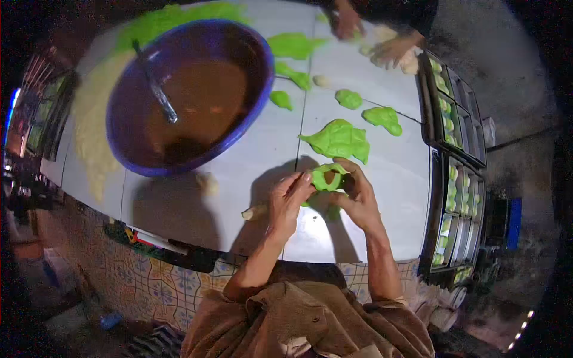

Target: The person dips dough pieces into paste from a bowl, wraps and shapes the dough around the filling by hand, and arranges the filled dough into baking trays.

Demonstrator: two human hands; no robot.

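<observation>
Between my two hands is a piece of green dough (319,181), spread around a brown filling. My left hand (291,196) pinches its left edge with thumb and fingers. On the other side, my right hand (358,194) curls around its right edge. A larger flattened green dough piece (339,140) lies on the white table just beyond my hands. Smaller green lumps (348,99) lie farther away. Beside my left wrist is a small pale dough piece (255,212).
A large blue basin (265,89) of brown filling, with a metal-handled utensil (160,94), stands at left. Trays (456,203) holding green-and-white pieces line the right edge. At the far side, a co-worker's hands (388,51) touch pale dough. Pale dough (98,125) spreads left of the basin.
</observation>
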